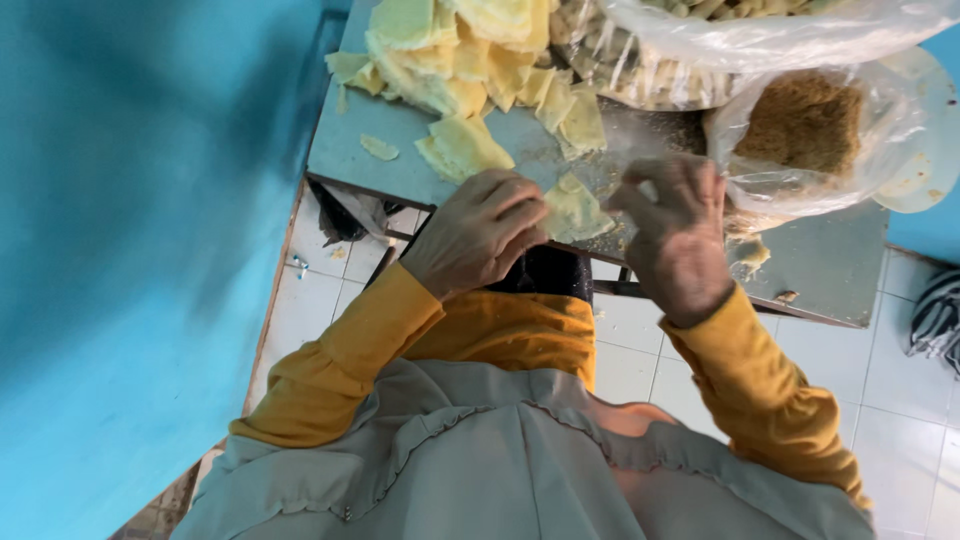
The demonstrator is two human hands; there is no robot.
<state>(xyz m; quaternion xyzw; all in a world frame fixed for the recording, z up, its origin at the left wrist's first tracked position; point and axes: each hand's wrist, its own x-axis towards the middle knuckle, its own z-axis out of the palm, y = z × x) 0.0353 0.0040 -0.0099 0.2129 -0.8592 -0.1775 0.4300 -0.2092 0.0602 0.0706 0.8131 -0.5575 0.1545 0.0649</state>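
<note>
My left hand (478, 230) pinches a thin pale-yellow dough sheet (576, 212) at its left edge, just above the near edge of the grey table (350, 150). My right hand (675, 232) is curled close to the sheet's right side, its fingertips bent over a small pale bit; whether they touch the sheet I cannot tell. A heap of the same yellow sheets (460, 55) lies farther back on the table. A clear plastic bag of brown crumbly filling (805, 120) stands just beyond my right hand.
A second clear bag of pale rolled pieces (680, 45) sits at the table's back. A turquoise wall (130, 250) runs along the left. White floor tiles (900, 380) show below the table, with a striped cloth (935, 320) at the far right.
</note>
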